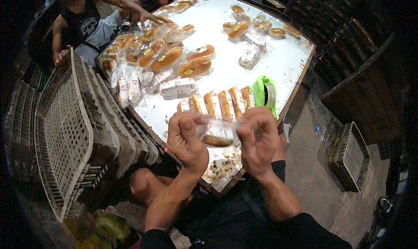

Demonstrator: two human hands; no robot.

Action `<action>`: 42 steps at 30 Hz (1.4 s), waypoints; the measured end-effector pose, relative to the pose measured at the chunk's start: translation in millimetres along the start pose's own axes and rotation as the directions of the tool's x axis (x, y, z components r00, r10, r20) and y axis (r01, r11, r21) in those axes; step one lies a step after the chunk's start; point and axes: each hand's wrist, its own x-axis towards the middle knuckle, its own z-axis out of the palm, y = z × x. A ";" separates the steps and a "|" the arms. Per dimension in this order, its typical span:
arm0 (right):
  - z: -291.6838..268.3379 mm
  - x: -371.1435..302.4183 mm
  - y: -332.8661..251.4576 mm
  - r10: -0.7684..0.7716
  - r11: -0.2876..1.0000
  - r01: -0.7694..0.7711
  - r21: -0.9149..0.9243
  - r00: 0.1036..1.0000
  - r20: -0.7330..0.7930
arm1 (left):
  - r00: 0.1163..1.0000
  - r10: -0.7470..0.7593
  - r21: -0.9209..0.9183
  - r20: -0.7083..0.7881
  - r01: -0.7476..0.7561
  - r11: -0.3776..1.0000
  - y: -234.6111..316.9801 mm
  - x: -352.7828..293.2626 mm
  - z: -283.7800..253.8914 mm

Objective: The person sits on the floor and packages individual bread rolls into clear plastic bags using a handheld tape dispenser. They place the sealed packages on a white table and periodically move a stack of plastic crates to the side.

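Observation:
Between my hands, above the near corner of the white table point(274, 59), hangs a bread roll in a clear printed bag point(219, 135). My left hand point(187, 138) is closed, pinching one end of the bag with the thumb up. The other end is in my right hand point(259, 138), whose curled fingers are blurred. Just beyond them, a row of bagged bread rolls point(224, 103) lies side by side. A green tape dispenser point(264, 94) stands at that row's right end. To the left, more bagged rolls point(167, 58) are heaped, some with printed white sides up point(177, 88).
A stack of pale plastic crates point(65, 131) rises close on my left. Another crate point(350, 157) sits on the floor at right. Across the table at far left, a person in a dark sleeveless top point(82, 25) reaches into the heap. Several more rolls point(250, 51) lie far right; crumbs dot the near corner.

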 end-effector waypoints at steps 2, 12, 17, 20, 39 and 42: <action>3.6 -3.9 1.8 0.007 0.996 -0.003 0.084 0.999 -0.051 | 0.978 -0.192 -0.090 -0.084 0.184 0.979 1.1 1.7 -4.8; 8.0 3.0 -6.2 -0.060 0.982 0.108 -0.154 0.956 0.287 | 0.974 0.228 0.122 -0.005 -0.226 0.967 -7.4 18.9 -29.3; 17.2 5.4 4.7 -0.066 0.975 0.125 -0.184 0.953 0.297 | 0.993 -0.056 -0.028 -0.103 0.053 0.998 -11.6 23.9 -31.6; 27.9 3.1 14.8 0.155 0.976 -0.166 0.143 0.984 0.084 | 0.999 0.039 -0.019 -0.027 -0.039 0.999 -19.2 30.9 -30.3; 13.3 -1.3 4.4 0.168 0.985 -0.165 -0.039 0.980 0.104 | 0.990 -0.129 -0.012 -0.048 0.129 0.992 -18.4 18.6 -4.2; 15.4 -3.6 4.4 0.097 0.995 -0.096 -0.027 0.995 0.029 | 0.990 -0.115 -0.116 -0.077 0.105 0.988 -11.2 6.6 -5.1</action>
